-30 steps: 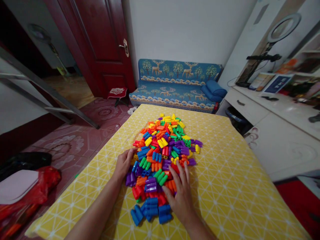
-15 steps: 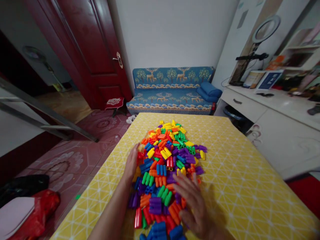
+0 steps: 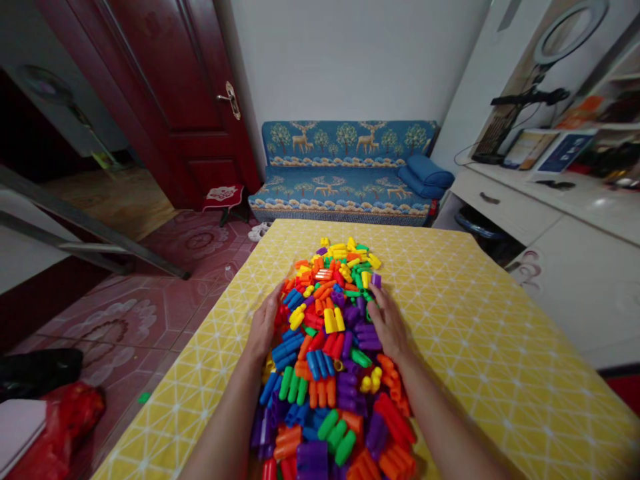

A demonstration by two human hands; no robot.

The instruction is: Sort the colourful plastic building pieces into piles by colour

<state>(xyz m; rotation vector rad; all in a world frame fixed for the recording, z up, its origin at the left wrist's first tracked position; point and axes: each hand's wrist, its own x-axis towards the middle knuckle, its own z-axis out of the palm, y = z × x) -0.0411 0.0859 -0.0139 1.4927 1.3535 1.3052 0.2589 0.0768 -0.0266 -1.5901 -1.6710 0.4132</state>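
A long heap of plastic pieces in red, orange, yellow, green, blue and purple lies on a table with a yellow patterned cloth (image 3: 480,320). Against the heap's left edge rests my left hand (image 3: 265,323), its fingers stretched forward beside red and blue pieces (image 3: 295,298). On the opposite side, my right hand (image 3: 389,323) touches the right edge, near purple pieces (image 3: 367,337), with its fingers extended and open. Neither hand grips a piece. Yellow pieces (image 3: 340,250) form the far end of the heap, and a purple block (image 3: 312,460) lies at the near end.
Beyond the table stands a blue patterned sofa (image 3: 345,183). A white cabinet (image 3: 540,220) with a ring light (image 3: 570,33) is on the right. On the left are a red door (image 3: 165,80), a small stool (image 3: 223,195), a metal ladder (image 3: 95,230) and a red bag (image 3: 75,427).
My right hand has moved forward from the near part of the heap to its right edge. My left hand stays along the left edge. The camera view has shifted slightly.
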